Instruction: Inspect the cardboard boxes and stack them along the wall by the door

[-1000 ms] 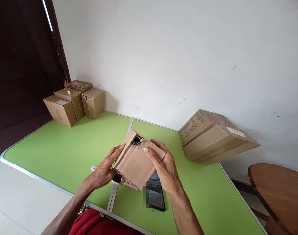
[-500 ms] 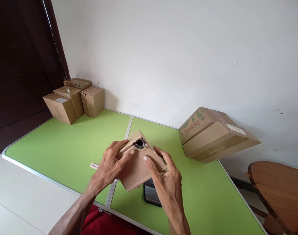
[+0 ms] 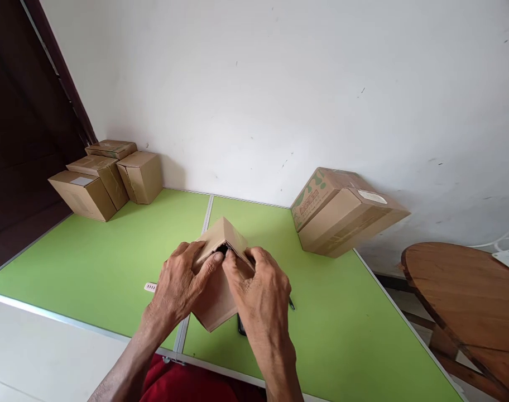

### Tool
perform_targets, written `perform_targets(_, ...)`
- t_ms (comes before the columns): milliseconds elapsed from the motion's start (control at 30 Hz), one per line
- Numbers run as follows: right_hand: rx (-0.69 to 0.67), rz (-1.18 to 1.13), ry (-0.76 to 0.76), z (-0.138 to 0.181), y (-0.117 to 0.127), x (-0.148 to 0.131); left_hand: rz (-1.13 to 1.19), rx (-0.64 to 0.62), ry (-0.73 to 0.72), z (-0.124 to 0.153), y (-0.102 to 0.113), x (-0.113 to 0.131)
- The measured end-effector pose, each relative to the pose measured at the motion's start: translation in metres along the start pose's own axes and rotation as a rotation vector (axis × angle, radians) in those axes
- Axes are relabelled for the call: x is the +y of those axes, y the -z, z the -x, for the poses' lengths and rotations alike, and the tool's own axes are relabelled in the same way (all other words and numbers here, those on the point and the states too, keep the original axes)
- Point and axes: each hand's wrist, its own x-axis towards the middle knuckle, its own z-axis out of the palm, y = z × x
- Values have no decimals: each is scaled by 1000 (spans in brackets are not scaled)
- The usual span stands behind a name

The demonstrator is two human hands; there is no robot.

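Note:
Between my two hands I hold a small brown cardboard box (image 3: 215, 304), tilted above the table, with a ragged dark hole at its upper corner. My left hand (image 3: 177, 279) grips the box's left side, its thumb lying at the edge of the hole. My right hand (image 3: 260, 290) is closed on the right side, and its thumb presses at the hole. What is inside the box is too dark to make out. Below it, a black phone (image 3: 241, 326) shows only in part. A pale pink strap end (image 3: 150, 287) sticks out beside my left hand.
Several cardboard boxes (image 3: 85, 192) are grouped at the table's far left. Two more cartons (image 3: 342, 223) lean together at the back right by the wall. The green table (image 3: 104, 268) has a metal seam. A dark pen-like tip (image 3: 292, 303) shows right of my hand. A wooden stool (image 3: 459, 290) stands right.
My right hand has moved up and left, bringing its thumb to the hole, which is now partly covered. My left thumb has also come closer to it. The view has shifted right.

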Motion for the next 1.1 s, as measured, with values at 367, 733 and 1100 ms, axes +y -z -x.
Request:
perform_targets(367, -8, 154, -14, -1, -20, -32, -82, -56, 40, -16, 18, -8)
perform_targets(733, -281, -25, 127, -55, 14, 4, 122, -382, -359, -61, 20, -17)
perform_targets(1100, -328, 204, -458, -33, 17, 159, 269, -448, -317, -78, 8, -8)
